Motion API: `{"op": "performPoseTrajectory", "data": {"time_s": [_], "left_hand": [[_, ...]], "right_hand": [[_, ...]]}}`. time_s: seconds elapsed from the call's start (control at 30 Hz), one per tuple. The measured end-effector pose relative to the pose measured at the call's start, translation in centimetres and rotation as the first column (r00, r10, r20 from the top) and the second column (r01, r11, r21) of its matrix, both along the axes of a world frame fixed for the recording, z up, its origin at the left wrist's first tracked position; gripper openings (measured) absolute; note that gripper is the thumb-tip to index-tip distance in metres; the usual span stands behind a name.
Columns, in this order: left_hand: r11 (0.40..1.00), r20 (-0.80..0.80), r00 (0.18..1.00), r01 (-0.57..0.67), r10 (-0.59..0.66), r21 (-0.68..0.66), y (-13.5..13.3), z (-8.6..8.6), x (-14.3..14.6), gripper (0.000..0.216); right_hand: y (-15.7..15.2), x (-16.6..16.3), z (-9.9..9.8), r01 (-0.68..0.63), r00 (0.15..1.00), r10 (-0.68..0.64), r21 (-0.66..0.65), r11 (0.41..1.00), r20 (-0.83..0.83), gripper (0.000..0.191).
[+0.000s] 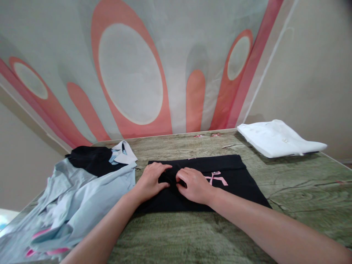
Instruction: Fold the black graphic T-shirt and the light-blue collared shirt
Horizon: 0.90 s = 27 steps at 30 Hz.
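Note:
A black garment (233,185) with a pink ribbon-like print lies folded into a flat rectangle on the table in front of me. My left hand (150,180) rests on its left part, thumb and fingers apart, with dark cloth showing between them. Close beside it, my right hand (195,186) has its fingers curled and pinched at the same black cloth near the middle. A small raised bunch of fabric sits between the two hands. Its exact shape is hard to make out, black on black.
On the left lies a loose heap of light blue clothing (101,190) with a white collar (125,154) and a black piece (92,159). A folded white garment (277,139) sits at the back right. The wood-patterned table (308,198) meets a wall with a pink-and-grey printed covering (176,55).

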<state>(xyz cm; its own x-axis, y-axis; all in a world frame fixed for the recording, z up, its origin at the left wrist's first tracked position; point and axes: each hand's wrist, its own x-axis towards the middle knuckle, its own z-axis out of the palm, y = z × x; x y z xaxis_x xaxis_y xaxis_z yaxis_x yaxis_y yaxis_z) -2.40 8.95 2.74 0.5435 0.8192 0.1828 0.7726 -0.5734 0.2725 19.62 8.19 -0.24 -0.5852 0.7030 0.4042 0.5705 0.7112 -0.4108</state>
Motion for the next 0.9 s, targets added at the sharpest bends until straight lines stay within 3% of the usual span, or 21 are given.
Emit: {"op": "performPoseTrajectory", "data": {"time_s": [0.1, 0.2, 0.43, 0.77, 0.9], "left_hand": [[0.999, -0.050, 0.998, 0.029, -0.028, 0.025, 0.0, 0.4, -0.1, 0.024], [0.999, -0.054, 0.998, 0.038, -0.037, 0.023, 0.0, 0.7, -0.5, 0.016], [0.998, -0.031, 0.998, 0.056, -0.057, -0.025, 0.4, 1.0, -1.8, 0.028], [0.995, -0.023, 0.997, 0.073, -0.074, -0.067, 1.3, 0.6, -3.4, 0.036], [0.994, -0.032, 0.996, 0.083, -0.085, -0.067, 1.4, 0.7, -3.7, 0.033]], "right_hand": [[-0.2, 0.0, 0.1, -0.016, 0.999, 0.014, -0.048, 0.999, -0.040, 0.031], [-0.4, 0.0, 0.2, -0.038, 0.999, 0.034, -0.076, 0.996, -0.042, 0.045], [-0.5, 0.1, 0.4, -0.056, 0.998, 0.056, -0.055, 0.997, 0.004, 0.033], [-0.1, 1.1, 0.7, -0.325, 0.946, 0.325, -0.003, 0.946, -0.006, 0.015], [0.2, 1.6, 0.7, -0.391, 0.920, 0.391, 0.029, 0.920, 0.015, 0.017]]}}
